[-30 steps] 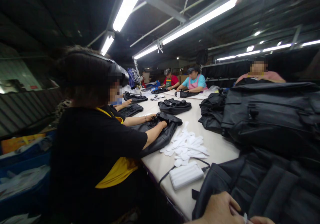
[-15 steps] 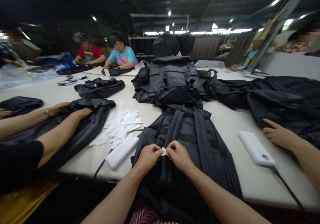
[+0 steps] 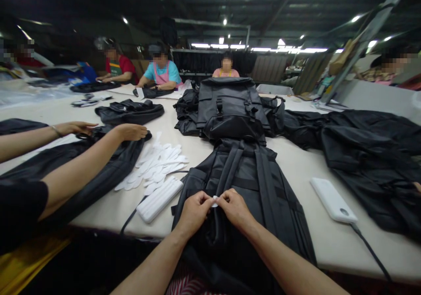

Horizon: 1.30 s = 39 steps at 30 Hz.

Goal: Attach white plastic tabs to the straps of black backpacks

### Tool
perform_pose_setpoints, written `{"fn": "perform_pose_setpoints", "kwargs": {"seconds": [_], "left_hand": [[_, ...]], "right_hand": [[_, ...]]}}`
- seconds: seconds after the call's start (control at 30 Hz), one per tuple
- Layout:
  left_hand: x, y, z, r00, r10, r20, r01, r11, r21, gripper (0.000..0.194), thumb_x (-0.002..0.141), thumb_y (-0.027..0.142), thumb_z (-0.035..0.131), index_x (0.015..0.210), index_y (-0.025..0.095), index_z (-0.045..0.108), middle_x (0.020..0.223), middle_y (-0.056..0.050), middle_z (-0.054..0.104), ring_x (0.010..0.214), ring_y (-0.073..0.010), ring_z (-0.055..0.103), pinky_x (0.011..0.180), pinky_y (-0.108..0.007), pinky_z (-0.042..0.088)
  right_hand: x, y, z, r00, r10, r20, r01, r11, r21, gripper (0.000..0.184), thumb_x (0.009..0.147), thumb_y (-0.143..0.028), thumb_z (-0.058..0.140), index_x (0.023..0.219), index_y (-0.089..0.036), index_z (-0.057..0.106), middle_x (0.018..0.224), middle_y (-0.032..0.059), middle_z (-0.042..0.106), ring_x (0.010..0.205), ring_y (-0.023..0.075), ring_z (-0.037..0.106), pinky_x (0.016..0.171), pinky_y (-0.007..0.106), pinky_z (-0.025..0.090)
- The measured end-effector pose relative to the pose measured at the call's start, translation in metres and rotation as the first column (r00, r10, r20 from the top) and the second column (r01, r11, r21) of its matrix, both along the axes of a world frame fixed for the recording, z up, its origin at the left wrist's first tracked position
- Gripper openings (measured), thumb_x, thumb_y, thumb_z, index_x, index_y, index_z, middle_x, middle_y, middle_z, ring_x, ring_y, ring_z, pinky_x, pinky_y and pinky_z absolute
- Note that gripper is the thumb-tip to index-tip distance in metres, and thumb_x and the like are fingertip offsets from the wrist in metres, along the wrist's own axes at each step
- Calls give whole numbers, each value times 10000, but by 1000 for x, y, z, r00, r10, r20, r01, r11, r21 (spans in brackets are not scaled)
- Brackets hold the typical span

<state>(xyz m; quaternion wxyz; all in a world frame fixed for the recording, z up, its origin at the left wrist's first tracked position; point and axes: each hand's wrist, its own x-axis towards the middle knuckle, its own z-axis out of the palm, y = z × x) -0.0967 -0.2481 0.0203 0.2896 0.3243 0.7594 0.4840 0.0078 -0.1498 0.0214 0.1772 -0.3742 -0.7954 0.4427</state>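
Note:
A black backpack lies in front of me with its shoulder straps facing up. Above its lower strap area, my left hand pinches the left edge of a small white rounded tag. My right hand has the opposite edge between thumb and fingers, so the tag sits between both hands. Fingertips cover much of it, and its exact kind is unclear. Left of the backpack lies a loose pile of white round-ended strips.
White power banks with black cables lie on the table, one at left and one at right. A stuffed black backpack stands ahead. Black bags heap at right. A co-worker's arms handle a black bag at left.
My hands stay at the backpack, fingers closer together over the white tag. The left co-worker's near hand has moved right along the bag. The hand at right has mostly left view.

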Motion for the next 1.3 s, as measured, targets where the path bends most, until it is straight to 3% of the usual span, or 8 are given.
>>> {"fn": "perform_pose_setpoints", "kwargs": {"seconds": [0.4,0.5,0.63,0.8,0.93,1.0,1.17,1.3], "left_hand": [[-1,3,10,986,-9,165,18,998,-53,248,734,406,493,617,189,466,457,61,444,410,-91,412,423,-202,336],[3,-1,14,996,-64,-68,65,998,15,244,778,374,459,619,190,473,514,37,477,485,-109,457,508,-227,365],[8,-3,17,862,-177,-475,238,969,70,216,826,303,414,673,195,520,676,-9,560,660,-147,526,656,-265,381],[-3,7,16,989,-124,-75,130,988,79,236,779,377,481,641,186,497,603,8,556,604,-145,545,591,-252,434],[-6,11,18,924,-83,372,71,996,46,243,696,392,565,651,169,478,648,-1,600,648,-143,584,610,-263,480],[-4,9,22,933,-78,352,69,997,37,232,706,384,550,651,172,475,649,-4,598,650,-145,586,625,-277,485],[0,6,24,976,-79,-201,104,988,117,217,756,363,509,624,191,511,616,7,544,644,-149,541,670,-279,460],[3,10,19,997,-20,78,15,997,70,248,754,395,492,623,186,472,606,18,526,616,-152,561,582,-262,474]], "right_hand": [[1,6,1,990,121,-76,-115,990,84,178,706,-160,483,535,-175,436,724,8,496,674,115,485,655,235,383],[1,9,-2,992,95,-77,-94,995,19,169,691,-155,480,532,-173,427,700,-1,494,638,107,484,616,226,384],[6,12,6,995,98,19,-95,988,-125,167,688,-147,480,533,-173,423,622,-20,462,566,98,463,548,213,370],[18,6,23,991,137,-1,-135,972,190,174,726,-114,469,576,-179,411,755,14,493,712,116,493,690,236,391],[18,3,25,990,136,40,-142,953,268,135,777,-135,453,653,-186,433,820,29,486,742,124,510,712,245,393],[18,3,25,986,151,74,-166,945,282,121,783,-137,452,672,-185,449,832,35,486,740,128,515,705,246,393],[23,1,26,982,177,65,-189,925,331,80,788,-128,429,762,-176,487,897,58,503,761,140,524,709,256,398],[22,2,18,991,131,-8,-126,964,233,129,765,-139,443,644,-179,461,802,33,520,737,134,529,678,237,400]]}}
